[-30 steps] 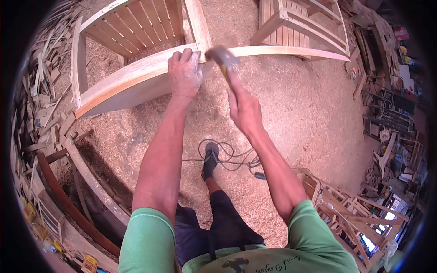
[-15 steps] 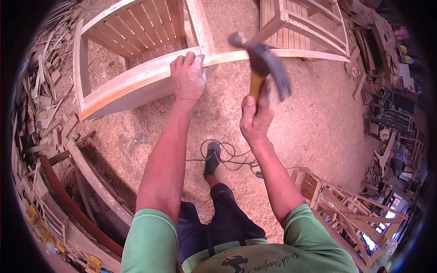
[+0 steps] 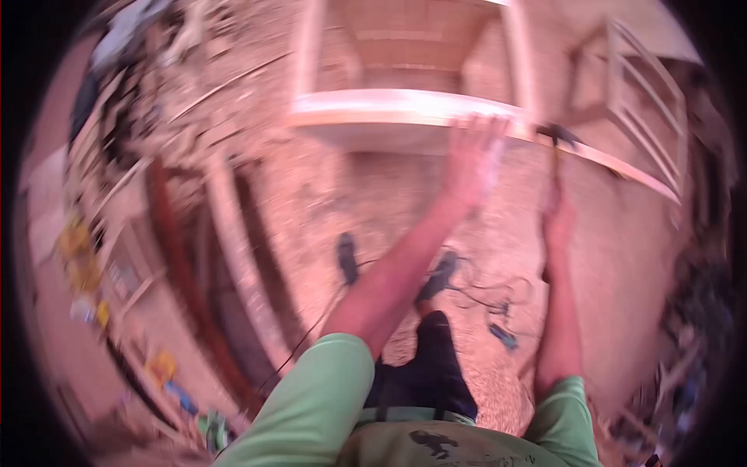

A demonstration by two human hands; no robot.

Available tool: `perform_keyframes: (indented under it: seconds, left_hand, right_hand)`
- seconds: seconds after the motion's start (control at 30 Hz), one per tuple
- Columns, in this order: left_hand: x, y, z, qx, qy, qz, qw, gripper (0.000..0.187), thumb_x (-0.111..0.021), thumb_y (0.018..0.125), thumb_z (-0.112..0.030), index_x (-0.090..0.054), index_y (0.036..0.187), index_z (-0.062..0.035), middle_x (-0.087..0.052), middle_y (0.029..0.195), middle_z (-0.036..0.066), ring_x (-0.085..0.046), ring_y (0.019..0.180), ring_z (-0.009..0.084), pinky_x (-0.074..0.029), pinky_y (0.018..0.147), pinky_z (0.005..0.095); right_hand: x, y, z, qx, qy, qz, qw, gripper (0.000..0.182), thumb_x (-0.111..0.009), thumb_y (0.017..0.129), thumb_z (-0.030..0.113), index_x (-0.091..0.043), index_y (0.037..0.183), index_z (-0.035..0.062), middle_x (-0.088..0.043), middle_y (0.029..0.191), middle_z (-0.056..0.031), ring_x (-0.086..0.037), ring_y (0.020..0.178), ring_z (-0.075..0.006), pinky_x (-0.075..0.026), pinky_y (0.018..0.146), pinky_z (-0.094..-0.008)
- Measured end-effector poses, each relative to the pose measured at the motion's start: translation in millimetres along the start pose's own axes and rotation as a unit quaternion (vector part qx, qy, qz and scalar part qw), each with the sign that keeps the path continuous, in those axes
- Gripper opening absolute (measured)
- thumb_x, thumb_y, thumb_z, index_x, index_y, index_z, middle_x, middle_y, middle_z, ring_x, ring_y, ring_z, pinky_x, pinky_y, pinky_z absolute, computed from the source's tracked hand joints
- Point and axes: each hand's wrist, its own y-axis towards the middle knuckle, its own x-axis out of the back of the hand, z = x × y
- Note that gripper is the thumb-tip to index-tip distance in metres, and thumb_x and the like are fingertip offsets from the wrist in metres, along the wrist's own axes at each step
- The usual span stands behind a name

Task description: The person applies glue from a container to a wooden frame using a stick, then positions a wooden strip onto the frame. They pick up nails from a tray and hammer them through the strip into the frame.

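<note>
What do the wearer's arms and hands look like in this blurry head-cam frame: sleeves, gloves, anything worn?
Both arms are bare from short light-green T-shirt sleeves down. The left hand and right hand are bare, with no gloves; motion blur hides whether there is a watch, ring or wrist strap. The green shirt front carries a dark printed graphic with lettering, unreadable here. No cables run along the arms.

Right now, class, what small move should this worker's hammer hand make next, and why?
Probably lift the hammer back for another blow. Its head sits down at the curved wooden rail, just beside the left hand that braces the rail. The right hand grips the handle. The picture is blurred, so no nail shows.
</note>
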Motion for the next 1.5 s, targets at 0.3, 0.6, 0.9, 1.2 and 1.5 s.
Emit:
perform_keyframes:
  seconds: [0.3,0.6,0.9,1.2,1.5]
  left_hand:
    - [387,-178,249,0.198,0.154,-0.148,0.957,0.009,-0.076,0.098,-0.011,-0.080,0.104,-0.0056,-0.074,0.087,0.012,-0.070,0.085,0.0280,-0.054,0.078,0.0411]
    - [601,-327,357,0.374,0.276,-0.096,0.880,0.025,-0.078,0.090,-0.016,-0.084,0.115,-0.0152,-0.059,0.149,0.017,-0.047,0.141,0.0397,-0.036,0.121,0.0504]
    - [581,-327,380,0.427,0.217,-0.059,0.876,0.024,-0.081,0.090,-0.029,-0.084,0.105,-0.0097,-0.049,0.162,0.025,-0.034,0.154,0.0460,-0.028,0.127,0.0515]
    - [597,-332,390,0.427,0.083,-0.231,0.870,0.020,-0.073,0.103,-0.021,-0.079,0.110,-0.0029,-0.075,0.116,0.011,-0.072,0.106,0.0219,-0.055,0.094,0.0335]
    - [468,-214,292,0.421,-0.287,-0.289,0.810,0.028,-0.070,0.108,-0.015,-0.065,0.129,0.0012,-0.070,0.101,0.007,-0.067,0.086,0.0117,-0.058,0.076,0.0255]
  right_hand:
    - [-13,1,67,-0.083,0.018,-0.001,0.996,0.055,-0.049,0.114,0.026,-0.039,0.169,0.0263,-0.060,0.155,-0.0212,-0.060,0.139,-0.0409,-0.049,0.109,-0.0426]
    - [-18,20,83,-0.171,-0.081,0.038,0.981,0.057,-0.049,0.114,0.031,-0.036,0.170,0.0328,-0.068,0.079,-0.0143,-0.065,0.063,-0.0276,-0.053,0.058,-0.0422]
    - [-43,61,-23,-0.193,0.198,0.071,0.958,0.062,-0.051,0.112,0.019,-0.034,0.170,0.0350,-0.043,0.060,0.0002,-0.045,0.043,-0.0149,-0.039,0.039,-0.0337]
    - [-24,38,51,-0.129,0.018,0.053,0.990,0.062,-0.052,0.108,0.019,-0.037,0.168,0.0226,-0.056,0.084,-0.0083,-0.051,0.052,-0.0149,-0.045,0.046,-0.0327]
    - [-30,-13,66,-0.113,0.021,-0.049,0.992,0.055,-0.053,0.110,0.022,-0.045,0.164,0.0137,-0.060,0.083,-0.0058,-0.057,0.061,-0.0136,-0.050,0.053,-0.0356]
